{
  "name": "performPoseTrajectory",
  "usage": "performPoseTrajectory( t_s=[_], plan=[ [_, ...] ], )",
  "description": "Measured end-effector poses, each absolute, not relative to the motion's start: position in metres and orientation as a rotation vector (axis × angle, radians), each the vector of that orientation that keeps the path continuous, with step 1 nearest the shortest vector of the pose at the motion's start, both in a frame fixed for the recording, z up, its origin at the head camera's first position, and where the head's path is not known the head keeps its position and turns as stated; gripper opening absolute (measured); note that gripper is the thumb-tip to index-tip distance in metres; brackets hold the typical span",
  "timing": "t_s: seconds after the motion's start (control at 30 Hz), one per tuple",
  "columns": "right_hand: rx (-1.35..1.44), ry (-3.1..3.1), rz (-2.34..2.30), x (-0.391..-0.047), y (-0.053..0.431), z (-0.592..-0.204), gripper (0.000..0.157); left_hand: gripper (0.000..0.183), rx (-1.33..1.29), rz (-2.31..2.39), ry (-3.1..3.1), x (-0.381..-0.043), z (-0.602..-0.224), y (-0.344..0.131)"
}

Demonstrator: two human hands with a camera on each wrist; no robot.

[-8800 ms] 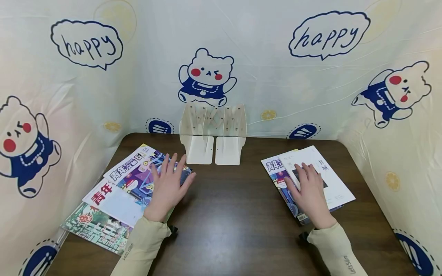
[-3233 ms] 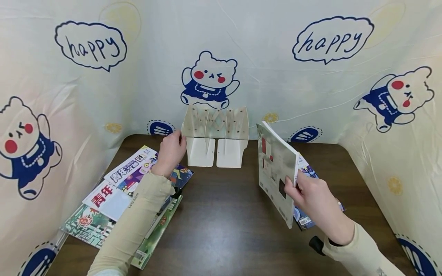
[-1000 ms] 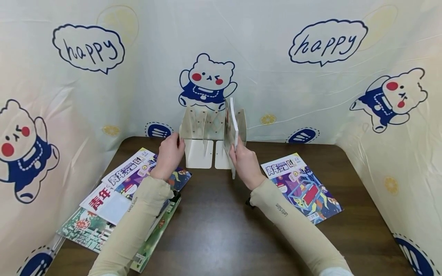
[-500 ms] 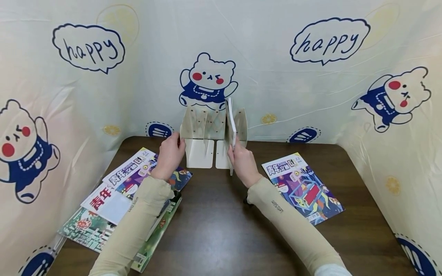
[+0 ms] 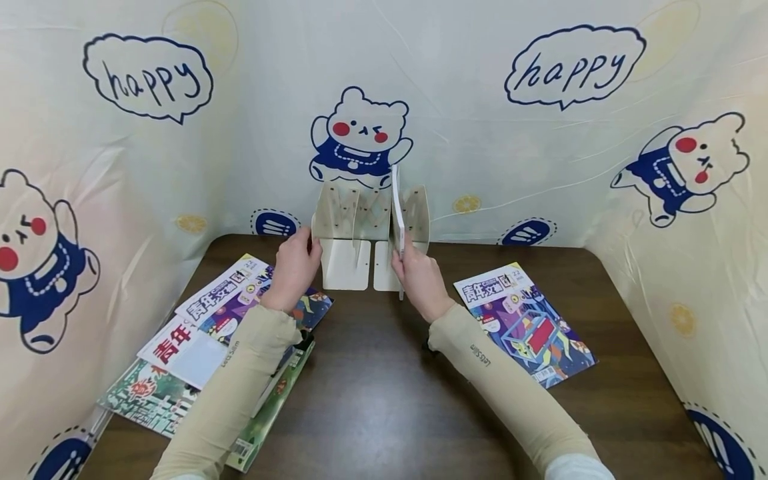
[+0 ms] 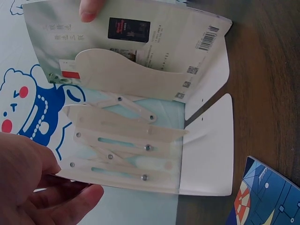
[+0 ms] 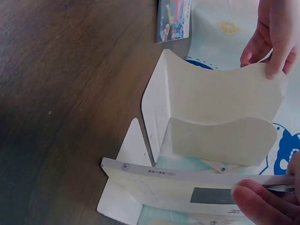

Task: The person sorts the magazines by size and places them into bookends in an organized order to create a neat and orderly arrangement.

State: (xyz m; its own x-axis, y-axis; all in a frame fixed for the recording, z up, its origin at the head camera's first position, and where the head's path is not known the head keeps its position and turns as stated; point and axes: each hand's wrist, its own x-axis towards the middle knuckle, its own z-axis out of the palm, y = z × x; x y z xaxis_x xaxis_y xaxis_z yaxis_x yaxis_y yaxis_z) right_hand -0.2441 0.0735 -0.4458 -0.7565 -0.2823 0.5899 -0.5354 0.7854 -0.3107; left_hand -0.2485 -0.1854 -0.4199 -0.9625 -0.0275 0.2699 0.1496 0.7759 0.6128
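Note:
My right hand [image 5: 423,277] grips the near edge of a white paperback book [image 5: 398,207], held upright on its edge. The book stands in the right-hand compartment of a cream desktop book rack [image 5: 346,267]; its pale green cover [image 6: 178,33] shows behind a wavy divider [image 6: 126,77] in the left wrist view. At the rack's left end, my left hand [image 5: 294,270] pinches the edge of the side panel [image 7: 220,93] between thumb and fingers. The middle and left compartments hold nothing. Much of the right side panel is hidden behind the book.
A fanned pile of several magazines [image 5: 180,350] lies at the left, partly under the left sleeve. One purple magazine [image 5: 528,327] lies flat at the right. A printed curtain [image 5: 468,133] hangs behind the dark wooden table [image 5: 372,400].
The book has come off the purple magazine at right, turned upright and moved left into the rack, lately edging slightly farther back. My left hand has gone from the magazine pile to the rack.

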Motion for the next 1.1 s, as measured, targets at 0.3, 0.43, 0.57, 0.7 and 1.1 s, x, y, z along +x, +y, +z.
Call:
performPoseTrajectory(
  t_s=[0.3, 0.43, 0.57, 0.7, 1.1],
  plan=[
    [0.622, -2.475, 0.637, -0.242, 0.073, -0.445, 0.036, 0.025, -0.092, -0.978, -2.707, -0.247, -0.419, -0.185],
    [0.622, -2.497, 0.639, -0.24, 0.073, -0.446, 0.031, 0.026, -0.09, -0.981, -2.713, -0.247, -0.418, -0.185],
    [0.635, -2.509, 0.632, -0.238, 0.072, -0.446, 0.029, 0.026, -0.086, -0.975, -2.708, -0.247, -0.418, -0.185],
    [0.634, -2.52, 0.626, -0.236, 0.072, -0.445, 0.027, 0.026, -0.081, -0.978, -2.712, -0.247, -0.419, -0.185],
    [0.634, -2.465, 0.6, -0.229, 0.077, -0.443, 0.029, 0.027, -0.088, -0.98, -2.716, -0.246, -0.42, -0.186]
  ],
)
